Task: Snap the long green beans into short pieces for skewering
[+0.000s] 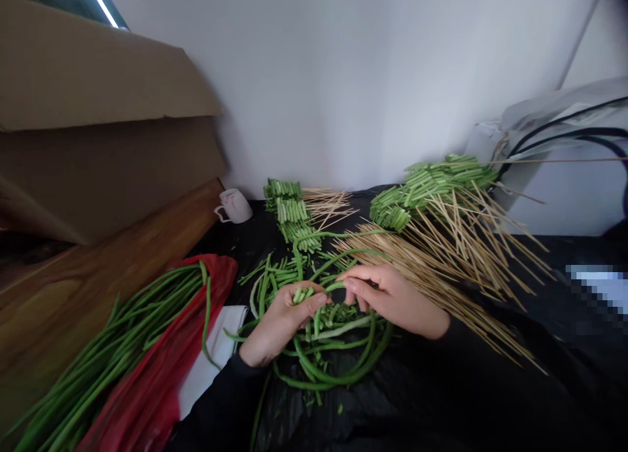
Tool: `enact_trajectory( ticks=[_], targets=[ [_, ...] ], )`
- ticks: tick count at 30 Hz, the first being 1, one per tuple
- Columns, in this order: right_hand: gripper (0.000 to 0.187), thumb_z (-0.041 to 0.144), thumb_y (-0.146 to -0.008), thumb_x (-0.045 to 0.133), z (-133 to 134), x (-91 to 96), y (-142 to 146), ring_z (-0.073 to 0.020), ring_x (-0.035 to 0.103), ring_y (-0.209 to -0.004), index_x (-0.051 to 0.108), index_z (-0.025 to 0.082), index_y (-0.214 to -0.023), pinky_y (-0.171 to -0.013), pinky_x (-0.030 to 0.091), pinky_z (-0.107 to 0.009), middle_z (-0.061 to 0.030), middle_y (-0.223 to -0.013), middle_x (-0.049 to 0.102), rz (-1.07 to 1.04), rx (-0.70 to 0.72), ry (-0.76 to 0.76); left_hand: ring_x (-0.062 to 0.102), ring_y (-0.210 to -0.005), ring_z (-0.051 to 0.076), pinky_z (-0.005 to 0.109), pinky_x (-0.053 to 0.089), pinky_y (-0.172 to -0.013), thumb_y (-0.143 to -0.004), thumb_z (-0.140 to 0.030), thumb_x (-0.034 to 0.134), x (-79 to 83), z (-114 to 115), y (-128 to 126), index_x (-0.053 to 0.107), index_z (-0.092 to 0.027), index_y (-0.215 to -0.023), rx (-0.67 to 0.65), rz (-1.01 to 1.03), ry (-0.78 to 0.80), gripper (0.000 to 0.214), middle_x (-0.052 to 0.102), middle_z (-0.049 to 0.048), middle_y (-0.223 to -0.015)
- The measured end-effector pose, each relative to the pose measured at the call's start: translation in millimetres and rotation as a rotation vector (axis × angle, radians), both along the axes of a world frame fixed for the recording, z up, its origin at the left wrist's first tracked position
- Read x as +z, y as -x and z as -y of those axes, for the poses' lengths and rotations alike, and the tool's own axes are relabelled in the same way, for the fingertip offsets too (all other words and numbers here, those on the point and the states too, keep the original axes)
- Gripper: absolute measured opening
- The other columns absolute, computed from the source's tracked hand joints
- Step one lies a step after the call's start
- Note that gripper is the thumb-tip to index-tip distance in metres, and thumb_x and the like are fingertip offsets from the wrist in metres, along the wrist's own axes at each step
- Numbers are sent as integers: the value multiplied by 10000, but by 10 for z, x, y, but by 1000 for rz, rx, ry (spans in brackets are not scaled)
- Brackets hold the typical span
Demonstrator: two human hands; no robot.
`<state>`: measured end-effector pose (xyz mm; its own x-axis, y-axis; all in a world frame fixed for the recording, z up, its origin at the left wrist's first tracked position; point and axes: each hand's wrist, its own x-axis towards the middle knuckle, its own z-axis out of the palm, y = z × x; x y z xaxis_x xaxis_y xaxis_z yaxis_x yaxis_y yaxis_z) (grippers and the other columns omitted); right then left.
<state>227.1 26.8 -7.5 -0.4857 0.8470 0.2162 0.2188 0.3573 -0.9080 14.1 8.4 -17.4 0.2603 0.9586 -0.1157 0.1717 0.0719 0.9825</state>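
My left hand (289, 318) is closed around a small bunch of cut green bean pieces (303, 295), whose ends poke out above the fingers. Just to the right, my right hand (387, 295) pinches a long green bean (336, 286) between thumb and fingers, close to the left fingertips. Below both hands lies a heap of whole long beans (338, 378), curled in loops, mixed with short cut pieces (338, 314). Behind the hands, skewered rows of cut beans (293, 210) are stacked. Loose bamboo skewers (422, 262) lie beyond my right hand.
A red bag (161, 360) of long green beans (112, 347) lies at the left, beside white paper (210, 360). A white mug (234, 207) lies tipped near a cardboard box (108, 171). More bean skewers (441, 184) are piled at the back right, near a whitish plastic bag (549, 125).
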Motion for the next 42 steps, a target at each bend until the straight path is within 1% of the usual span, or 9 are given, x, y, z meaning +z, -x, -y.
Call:
enact_trajectory(
  ticks=[3,10,20,23,27,31,35,39,42],
  targets=[
    [189,316,-937,456,13,-56,43,-98,589,-535,578,188,-867,-533,468,-232,-6,-757,680,-30,6,51,274,-453,44,178,186,-419,-774,-456,702,-45,-13,-12,644,-127,-825,98,-20,-90,338,371,-71,-508],
    [93,256,-921,456,121,-136,209,-122,616,-557,428,224,-838,-573,484,-253,12,-705,672,-36,96,120,376,-457,47,171,267,-427,-776,-429,710,-109,-40,-40,604,-148,-824,219,103,-153,304,513,-42,-585],
    [115,283,-927,441,140,-103,223,-121,608,-547,409,227,-832,-558,477,-252,13,-699,665,-66,76,149,327,-446,41,171,220,-422,-764,-401,732,-86,-3,-91,619,-142,-813,332,237,-182,286,428,-69,-512],
    [120,279,-920,451,143,-112,221,-118,599,-527,415,225,-819,-543,471,-247,14,-683,661,-48,69,145,318,-442,35,161,212,-416,-763,-378,737,-50,-46,-51,621,-136,-819,409,373,-189,275,407,-75,-508],
    [123,278,-920,446,136,-127,222,-116,592,-512,420,224,-813,-526,463,-244,11,-677,662,-41,53,169,326,-448,20,134,237,-403,-770,-303,725,16,-127,69,576,-130,-771,445,652,-63,228,435,-66,-566],
    [124,284,-918,448,132,-130,224,-117,590,-508,421,225,-812,-523,461,-243,15,-671,658,-40,42,176,388,-477,31,131,265,-385,-759,-278,684,56,-142,124,555,-135,-764,346,814,126,192,528,-20,-682],
    [127,288,-914,452,130,-132,227,-119,586,-502,419,226,-808,-518,460,-245,18,-659,652,-48,34,171,301,-427,18,130,242,-387,-769,-288,697,43,-100,76,598,-142,-840,234,711,98,191,435,-65,-576],
    [120,289,-910,457,131,-126,226,-116,581,-496,429,224,-813,-515,461,-244,18,-654,648,-51,20,177,252,-408,20,150,189,-393,-714,-286,774,-8,-66,27,643,-144,-875,282,418,-40,251,347,-98,-481],
    [122,285,-901,469,139,-124,232,-113,575,-488,428,225,-803,-512,460,-242,21,-644,644,-50,14,182,366,-455,47,174,280,-443,-695,-312,792,-27,-55,15,701,-145,-886,327,129,-186,269,492,-56,-524]
  ],
)
